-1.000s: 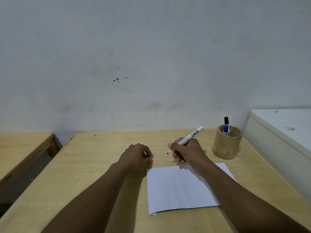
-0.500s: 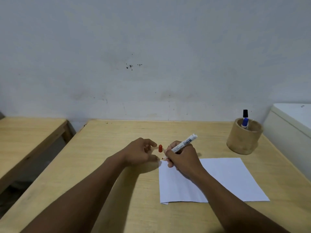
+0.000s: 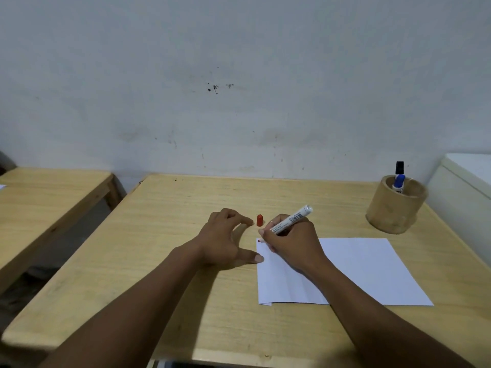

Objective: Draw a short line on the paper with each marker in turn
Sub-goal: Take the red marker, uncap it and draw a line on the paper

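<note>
A white sheet of paper [image 3: 358,269] lies on the wooden table [image 3: 170,235]. My right hand [image 3: 289,241] grips a white marker [image 3: 292,219], its red tip touching the paper's far left corner. The marker's red cap [image 3: 259,220] stands upright on the table just beyond that corner. My left hand [image 3: 223,240] rests on the table left of the paper, fingers spread, thumb at the paper's left edge, fingertips just short of the cap. A black-capped marker [image 3: 399,168] and a blue-capped marker [image 3: 399,181] stand in a round wooden cup [image 3: 393,208].
The wooden cup stands at the table's far right. A white cabinet [image 3: 467,181] is close beside the table on the right. A second wooden table [image 3: 47,192] stands to the left across a gap. A wall runs behind.
My left hand held the red cap, set it upright on the table and let go, fingers now spread. My right hand lowered the marker tip onto the paper's corner.
</note>
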`<action>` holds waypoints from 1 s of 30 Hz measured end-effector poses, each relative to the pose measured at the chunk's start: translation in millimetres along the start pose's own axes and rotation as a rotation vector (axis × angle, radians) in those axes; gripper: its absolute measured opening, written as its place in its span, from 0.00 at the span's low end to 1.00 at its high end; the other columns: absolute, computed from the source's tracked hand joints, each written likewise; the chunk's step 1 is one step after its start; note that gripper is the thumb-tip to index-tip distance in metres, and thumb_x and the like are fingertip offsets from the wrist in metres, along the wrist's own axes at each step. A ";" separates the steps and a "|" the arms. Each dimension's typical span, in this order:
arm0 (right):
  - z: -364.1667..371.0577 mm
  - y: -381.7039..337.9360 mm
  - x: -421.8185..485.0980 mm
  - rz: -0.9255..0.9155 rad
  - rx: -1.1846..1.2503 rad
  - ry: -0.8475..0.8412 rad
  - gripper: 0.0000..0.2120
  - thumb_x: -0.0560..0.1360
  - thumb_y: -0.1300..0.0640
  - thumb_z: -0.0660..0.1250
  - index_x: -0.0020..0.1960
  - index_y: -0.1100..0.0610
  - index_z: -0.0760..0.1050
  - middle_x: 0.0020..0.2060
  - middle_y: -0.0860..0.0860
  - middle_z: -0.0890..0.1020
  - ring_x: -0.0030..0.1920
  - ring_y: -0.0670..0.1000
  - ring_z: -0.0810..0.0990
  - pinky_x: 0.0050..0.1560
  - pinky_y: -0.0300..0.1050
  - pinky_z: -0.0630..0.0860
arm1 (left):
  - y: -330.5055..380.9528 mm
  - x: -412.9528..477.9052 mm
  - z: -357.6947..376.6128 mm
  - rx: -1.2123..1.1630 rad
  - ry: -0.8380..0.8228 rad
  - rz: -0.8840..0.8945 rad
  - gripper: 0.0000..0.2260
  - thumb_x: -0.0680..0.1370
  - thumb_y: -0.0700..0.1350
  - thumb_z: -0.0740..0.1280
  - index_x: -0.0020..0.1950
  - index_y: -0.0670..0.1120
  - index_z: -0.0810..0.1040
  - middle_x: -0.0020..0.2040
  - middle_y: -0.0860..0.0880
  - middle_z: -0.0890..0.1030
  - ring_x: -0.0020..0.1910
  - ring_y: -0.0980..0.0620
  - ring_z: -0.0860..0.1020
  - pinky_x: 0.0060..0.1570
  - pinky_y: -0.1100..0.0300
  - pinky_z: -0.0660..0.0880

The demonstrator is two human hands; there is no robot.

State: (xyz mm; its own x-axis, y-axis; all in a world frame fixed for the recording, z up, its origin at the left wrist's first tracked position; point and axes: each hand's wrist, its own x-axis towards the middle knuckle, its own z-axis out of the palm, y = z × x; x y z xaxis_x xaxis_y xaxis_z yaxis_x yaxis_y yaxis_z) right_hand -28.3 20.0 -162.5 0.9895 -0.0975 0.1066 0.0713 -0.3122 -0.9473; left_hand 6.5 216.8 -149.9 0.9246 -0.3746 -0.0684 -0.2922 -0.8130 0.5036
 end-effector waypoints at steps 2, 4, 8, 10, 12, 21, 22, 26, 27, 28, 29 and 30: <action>0.5 -0.1 0.2 -0.007 -0.010 -0.007 0.08 0.70 0.53 0.78 0.39 0.56 0.83 0.29 0.51 0.85 0.32 0.50 0.84 0.40 0.56 0.83 | -1.7 0.5 0.7 -0.002 0.004 0.004 0.42 0.63 0.66 0.78 0.74 0.59 0.70 0.73 0.54 0.66 0.74 0.50 0.60 0.72 0.52 0.63; 0.2 1.1 1.1 0.008 -0.005 -0.020 0.08 0.69 0.52 0.78 0.38 0.55 0.82 0.30 0.51 0.85 0.33 0.53 0.85 0.41 0.58 0.83 | -1.6 0.9 0.8 -0.011 -0.001 0.006 0.42 0.63 0.66 0.78 0.74 0.59 0.71 0.72 0.54 0.66 0.74 0.51 0.59 0.72 0.52 0.63; -1.1 3.3 3.1 0.056 0.064 -0.065 0.07 0.68 0.56 0.78 0.37 0.57 0.82 0.33 0.56 0.86 0.39 0.64 0.86 0.44 0.61 0.84 | -1.7 2.8 -0.3 -0.020 -0.023 -0.007 0.42 0.62 0.67 0.78 0.74 0.60 0.70 0.72 0.54 0.66 0.74 0.50 0.59 0.73 0.50 0.63; -2.0 -0.3 3.1 0.065 0.096 -0.059 0.06 0.70 0.59 0.78 0.38 0.60 0.83 0.33 0.58 0.86 0.34 0.60 0.85 0.40 0.56 0.85 | -2.2 2.5 -0.1 -0.031 -0.026 -0.013 0.42 0.61 0.67 0.78 0.73 0.60 0.71 0.72 0.54 0.66 0.74 0.51 0.59 0.73 0.50 0.63; -5.1 -7.2 3.9 0.078 0.157 -0.002 0.07 0.73 0.59 0.77 0.41 0.62 0.83 0.31 0.57 0.85 0.30 0.53 0.82 0.32 0.45 0.80 | -2.9 2.4 0.1 -0.037 -0.036 -0.022 0.42 0.60 0.67 0.78 0.72 0.61 0.71 0.71 0.55 0.66 0.74 0.51 0.59 0.73 0.50 0.64; -62.1 -34.7 30.0 0.307 0.710 0.328 0.04 0.75 0.61 0.73 0.48 0.60 0.79 0.30 0.54 0.78 0.21 0.44 0.71 0.19 0.35 0.63 | 21.5 34.1 -19.4 -0.161 -0.043 -0.039 0.30 0.68 0.61 0.77 0.69 0.58 0.76 0.56 0.51 0.81 0.53 0.53 0.80 0.53 0.60 0.73; -71.5 -39.6 31.1 0.293 0.703 0.298 0.03 0.76 0.62 0.72 0.48 0.60 0.79 0.30 0.54 0.78 0.21 0.44 0.72 0.19 0.35 0.64 | 23.7 39.6 -17.4 -0.127 -0.037 -0.021 0.22 0.70 0.57 0.77 0.63 0.57 0.81 0.53 0.52 0.83 0.50 0.53 0.82 0.49 0.62 0.74; -106.9 -52.9 30.3 0.311 0.668 0.130 0.03 0.77 0.61 0.68 0.48 0.60 0.80 0.36 0.58 0.80 0.27 0.49 0.79 0.29 0.40 0.69 | 35.6 52.5 -15.8 -0.234 0.058 0.013 0.04 0.74 0.41 0.74 0.41 0.49 0.87 0.37 0.56 0.86 0.36 0.61 0.84 0.39 0.67 0.75; -113.7 -54.7 30.1 0.323 0.671 0.122 0.05 0.77 0.60 0.66 0.47 0.60 0.80 0.36 0.58 0.80 0.28 0.50 0.80 0.31 0.41 0.69 | 40.3 55.1 -18.5 -0.342 0.093 0.008 0.03 0.74 0.42 0.75 0.42 0.49 0.87 0.37 0.56 0.87 0.33 0.62 0.83 0.39 0.66 0.75; -118.4 -56.8 30.5 0.332 0.681 0.128 0.05 0.78 0.60 0.65 0.46 0.60 0.79 0.36 0.58 0.80 0.27 0.50 0.80 0.31 0.42 0.69 | 46.1 57.6 -22.0 -0.501 0.121 0.009 0.01 0.75 0.42 0.76 0.43 0.47 0.87 0.39 0.54 0.88 0.33 0.60 0.82 0.40 0.64 0.75; -121.5 -59.0 30.7 0.338 0.695 0.140 0.06 0.78 0.60 0.64 0.45 0.61 0.77 0.36 0.58 0.80 0.26 0.50 0.80 0.31 0.41 0.69 | 54.8 58.9 -26.6 -0.670 0.131 0.000 0.02 0.75 0.43 0.76 0.46 0.46 0.87 0.42 0.51 0.89 0.35 0.57 0.83 0.40 0.62 0.75; -122.7 -60.7 31.4 0.340 0.712 0.154 0.06 0.78 0.60 0.64 0.45 0.61 0.77 0.35 0.57 0.80 0.25 0.49 0.80 0.30 0.41 0.69 | 64.6 60.5 -30.6 -0.837 0.126 -0.008 0.04 0.76 0.43 0.75 0.49 0.44 0.87 0.45 0.49 0.89 0.38 0.54 0.84 0.41 0.60 0.76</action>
State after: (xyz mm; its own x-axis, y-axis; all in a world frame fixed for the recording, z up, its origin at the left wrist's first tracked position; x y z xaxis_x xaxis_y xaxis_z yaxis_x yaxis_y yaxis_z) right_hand -16.9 -80.0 -64.6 0.9466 -0.2243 -0.2315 -0.1169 0.4304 -0.8950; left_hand 51.0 155.3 -95.1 0.9607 -0.2777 -0.0034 -0.0540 -0.1990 0.9785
